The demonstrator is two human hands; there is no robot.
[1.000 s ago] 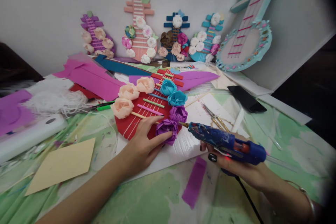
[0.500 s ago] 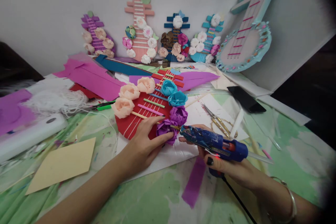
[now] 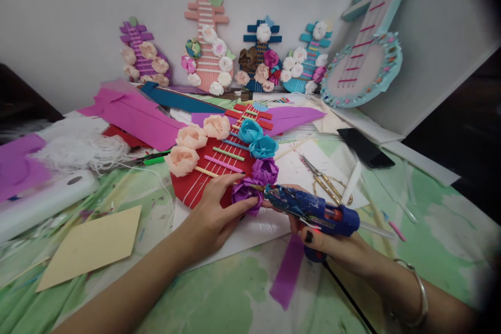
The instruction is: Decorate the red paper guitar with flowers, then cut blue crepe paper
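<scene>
Glue gun [image 3: 309,209] and right hand [image 3: 336,248] sit farther left than a second ago; nozzle, then beside the lower purple flower [image 3: 240,192], now lies over its petals. Left hand unmoved.

Left to right. Fine white thread [image 3: 82,152] in a loose, springy tangle. Flat yellow card [image 3: 92,250], smooth, straight-edged. Centre: red lute shape [image 3: 187,185], face up on a white sheet [image 3: 270,228], which probably keeps glue off the green cloth [image 3: 227,292]. Left hand [image 3: 213,211] part open, thumb and finger spread across the lower purple flower, apparently steadying it without a tight grip; underside pressure can't be told. Peach flowers [image 3: 182,160] cupped, papery; white strings and slim coloured sticks cross the red face; blue flowers [image 3: 263,146] and purple ones more tightly crumpled.

Right hand closed around the gun, thumb along its side, likely for aim; trigger squeeze hidden. Blue barrel crusted with old glue, clear stick protruding behind. Beyond it, gold-handled scissors [image 3: 329,185], slightly open, within reach.
</scene>
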